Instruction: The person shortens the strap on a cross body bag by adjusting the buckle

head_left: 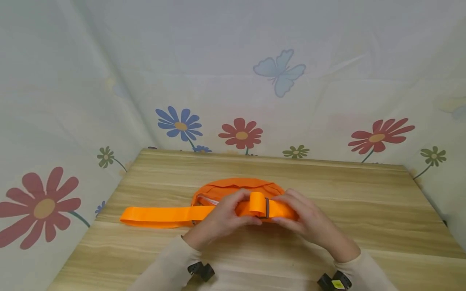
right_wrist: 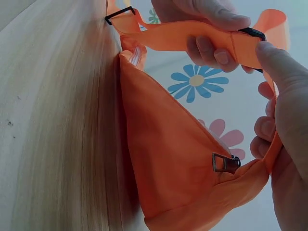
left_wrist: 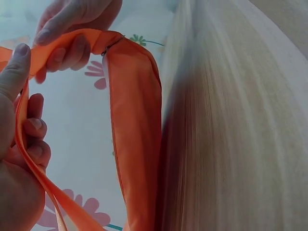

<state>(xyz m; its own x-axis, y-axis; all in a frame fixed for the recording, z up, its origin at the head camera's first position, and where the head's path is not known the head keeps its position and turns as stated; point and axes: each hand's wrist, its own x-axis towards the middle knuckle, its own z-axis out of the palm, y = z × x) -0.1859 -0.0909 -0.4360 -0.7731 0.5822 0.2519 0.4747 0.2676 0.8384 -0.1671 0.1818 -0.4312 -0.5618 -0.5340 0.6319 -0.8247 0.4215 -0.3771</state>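
An orange waist bag point(head_left: 236, 185) lies on the wooden table, its zipper pull point(right_wrist: 226, 163) visible in the right wrist view. Its orange strap point(head_left: 160, 216) loops out to the left and passes through both hands in front of the bag. The left hand point(head_left: 227, 212) pinches the strap on the left of a dark slide buckle point(head_left: 267, 207). On the buckle's other side, the right hand point(head_left: 303, 212) grips the strap between thumb and fingers. A short loop of strap point(head_left: 257, 203) stands up beside the buckle, between the hands.
The wooden table point(head_left: 364, 210) extends around the bag. Behind and beside it hangs a pale cloth point(head_left: 218, 48) printed with flowers and a butterfly. Each wrist wears a black strap device, the left one point(head_left: 201, 270) and the right one point(head_left: 334, 281).
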